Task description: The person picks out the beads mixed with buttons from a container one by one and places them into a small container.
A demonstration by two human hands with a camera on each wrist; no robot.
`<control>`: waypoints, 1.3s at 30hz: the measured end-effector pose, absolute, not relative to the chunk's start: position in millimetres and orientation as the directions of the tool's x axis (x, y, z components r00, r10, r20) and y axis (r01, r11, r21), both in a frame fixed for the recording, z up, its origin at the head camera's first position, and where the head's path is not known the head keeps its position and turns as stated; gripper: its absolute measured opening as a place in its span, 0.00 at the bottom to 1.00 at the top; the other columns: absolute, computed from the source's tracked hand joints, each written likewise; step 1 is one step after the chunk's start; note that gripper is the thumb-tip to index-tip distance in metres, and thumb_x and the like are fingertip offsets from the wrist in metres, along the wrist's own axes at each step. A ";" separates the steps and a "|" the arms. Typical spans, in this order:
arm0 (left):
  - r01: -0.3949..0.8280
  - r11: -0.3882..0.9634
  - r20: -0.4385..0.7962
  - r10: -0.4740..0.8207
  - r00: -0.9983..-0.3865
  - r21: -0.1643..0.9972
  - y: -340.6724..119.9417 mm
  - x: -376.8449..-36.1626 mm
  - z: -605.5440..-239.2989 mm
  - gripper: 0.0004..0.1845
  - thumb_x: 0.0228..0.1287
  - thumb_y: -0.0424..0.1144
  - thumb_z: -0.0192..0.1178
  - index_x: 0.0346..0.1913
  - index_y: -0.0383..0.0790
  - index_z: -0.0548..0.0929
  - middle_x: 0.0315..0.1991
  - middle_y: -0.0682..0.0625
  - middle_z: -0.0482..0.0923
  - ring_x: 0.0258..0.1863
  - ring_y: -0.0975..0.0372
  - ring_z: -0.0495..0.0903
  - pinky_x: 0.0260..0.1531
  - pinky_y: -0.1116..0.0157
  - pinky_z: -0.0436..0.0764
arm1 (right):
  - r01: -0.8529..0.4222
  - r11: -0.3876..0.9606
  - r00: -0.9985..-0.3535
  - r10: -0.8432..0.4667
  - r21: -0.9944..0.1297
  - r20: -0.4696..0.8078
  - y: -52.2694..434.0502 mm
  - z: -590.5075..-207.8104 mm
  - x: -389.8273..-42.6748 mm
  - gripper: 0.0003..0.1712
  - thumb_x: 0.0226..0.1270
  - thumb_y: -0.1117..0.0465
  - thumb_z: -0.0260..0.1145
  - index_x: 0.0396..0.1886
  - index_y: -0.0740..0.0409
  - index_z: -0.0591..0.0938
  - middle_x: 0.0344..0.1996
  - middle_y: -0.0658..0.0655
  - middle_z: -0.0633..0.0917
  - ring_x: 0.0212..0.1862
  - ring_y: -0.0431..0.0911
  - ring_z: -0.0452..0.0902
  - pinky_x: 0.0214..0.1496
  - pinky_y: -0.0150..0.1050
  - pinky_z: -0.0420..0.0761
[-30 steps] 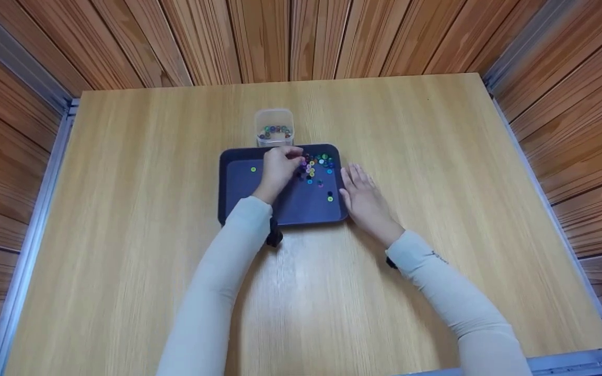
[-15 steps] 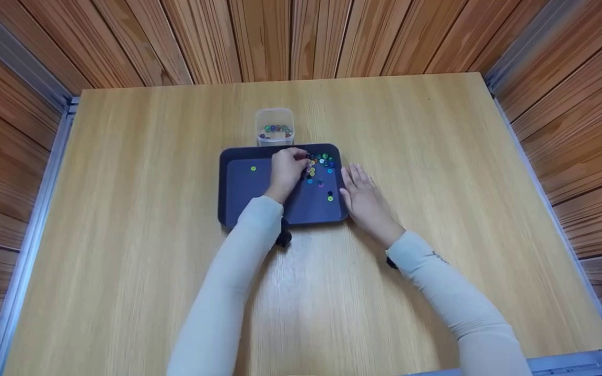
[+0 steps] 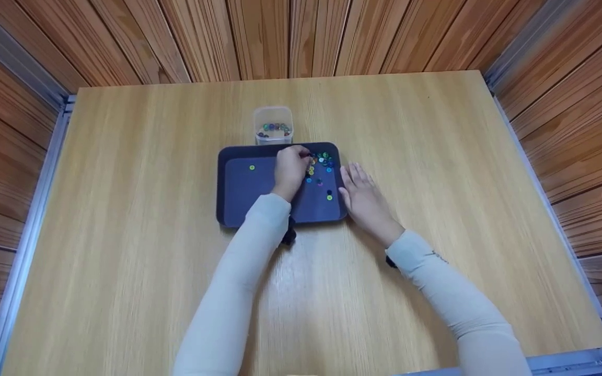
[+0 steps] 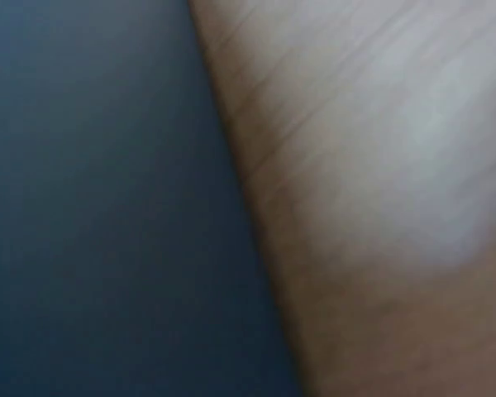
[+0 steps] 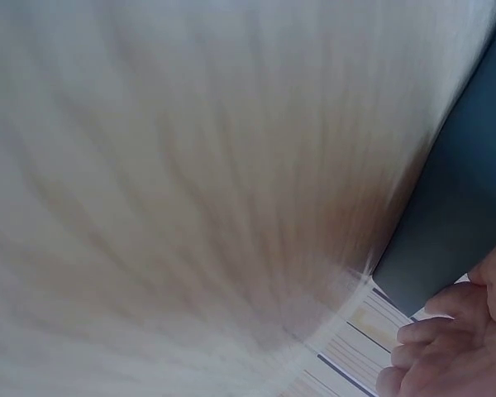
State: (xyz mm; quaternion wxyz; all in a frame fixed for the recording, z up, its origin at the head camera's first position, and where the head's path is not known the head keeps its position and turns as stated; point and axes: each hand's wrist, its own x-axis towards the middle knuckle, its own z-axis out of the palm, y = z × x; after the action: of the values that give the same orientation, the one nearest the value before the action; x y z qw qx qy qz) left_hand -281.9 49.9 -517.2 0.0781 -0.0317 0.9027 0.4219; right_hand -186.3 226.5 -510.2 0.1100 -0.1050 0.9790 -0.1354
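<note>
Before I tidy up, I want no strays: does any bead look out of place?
One yellow-green bead lies alone at the left of the dark tray, apart from the cluster by the left hand. All beads in view sit in the tray or the clear container.

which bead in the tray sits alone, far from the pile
The yellow-green bead on the left part of the dark tray. The other beads cluster at the far right by the left hand.
</note>
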 end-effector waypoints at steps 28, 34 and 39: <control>-0.481 -0.370 -0.501 0.047 -0.864 0.795 31.2 -273.0 -494.9 0.13 0.63 0.29 0.66 0.50 0.31 0.85 0.46 0.43 0.86 0.59 0.50 0.82 0.59 0.62 0.80 | -0.146 0.939 -0.953 -0.218 -0.311 -0.210 227.6 -511.6 -187.7 0.34 0.83 0.49 0.38 0.80 0.57 0.47 0.81 0.62 0.46 0.82 0.56 0.36 0.82 0.53 0.43; -0.483 -0.393 -0.499 0.069 -0.864 0.783 24.1 -274.0 -484.2 0.14 0.64 0.31 0.66 0.52 0.34 0.84 0.51 0.44 0.85 0.61 0.51 0.80 0.60 0.64 0.79 | -0.142 0.935 -0.952 -0.218 -0.325 -0.213 227.5 -511.5 -187.4 0.34 0.83 0.49 0.37 0.80 0.58 0.47 0.80 0.63 0.46 0.81 0.56 0.37 0.82 0.53 0.44; -0.399 -0.414 -0.427 0.027 -0.904 0.818 13.5 -277.4 -476.7 0.09 0.64 0.27 0.64 0.47 0.31 0.85 0.46 0.45 0.84 0.51 0.54 0.85 0.61 0.62 0.79 | -0.141 0.934 -0.954 -0.217 -0.328 -0.208 226.9 -511.6 -187.2 0.33 0.83 0.49 0.38 0.80 0.58 0.47 0.80 0.63 0.46 0.81 0.56 0.37 0.82 0.53 0.44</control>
State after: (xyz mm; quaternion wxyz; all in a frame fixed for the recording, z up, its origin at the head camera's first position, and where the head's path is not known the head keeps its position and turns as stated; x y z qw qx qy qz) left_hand -277.4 13.5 -476.7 0.1297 -0.1770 0.5255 0.8220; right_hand -187.2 226.9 -511.6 0.1213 -0.0919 0.9758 -0.1568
